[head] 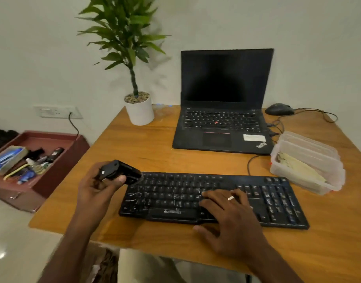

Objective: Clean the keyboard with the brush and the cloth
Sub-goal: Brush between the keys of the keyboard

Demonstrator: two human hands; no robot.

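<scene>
left hand (97, 186) grips brush (122, 170); right hand (228, 213) flat on keyboard (277, 201).

Wooden bench (155, 144) w/ keyboard (196, 197) at front, laptop (222, 127) behind, plant pot (140, 111) back left, mouse (279, 109) & plastic box (310, 160) on right.

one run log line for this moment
stage: brushing | left hand: grips brush at top-left corner of keyboard | right hand: rests flat on keys | cloth: in plastic tub
</scene>
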